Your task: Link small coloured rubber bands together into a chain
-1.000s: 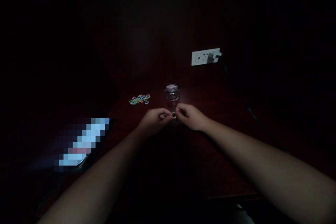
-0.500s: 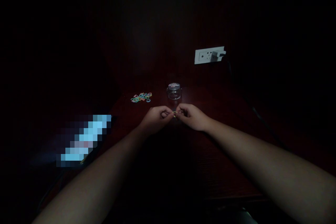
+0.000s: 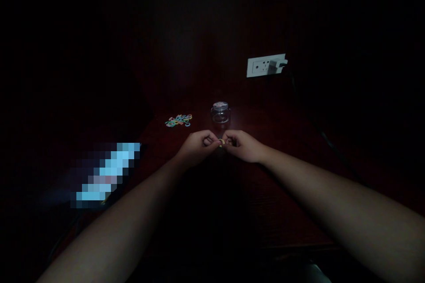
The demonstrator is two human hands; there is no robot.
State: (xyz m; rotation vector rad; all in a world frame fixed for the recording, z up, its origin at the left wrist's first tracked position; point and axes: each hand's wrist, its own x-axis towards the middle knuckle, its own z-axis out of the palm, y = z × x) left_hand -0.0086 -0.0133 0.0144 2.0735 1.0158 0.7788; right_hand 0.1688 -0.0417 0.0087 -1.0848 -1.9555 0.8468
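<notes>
Between my two hands is a small yellow hair tie, a ring pinched from both sides. My left hand is closed on its left side with thumb and forefinger. My right hand grips the opposite side in the same way, its fingers curled. Just beyond the hands stands a clear jar with its lid on, upright on the dark red table. To the left of the jar lies a loose pile of pastel hair ties, in pink, blue, green and yellow.
A lit screen, blurred into blocks, is at the left beside my left forearm. On the back wall sits a white socket plate with a plug in it. Its dark cable runs down the right side. The surroundings are very dark.
The yellow hair tie shows more of its ring between my fingertips than before. Both hands keep their pinch, and the view has shifted very slightly.
</notes>
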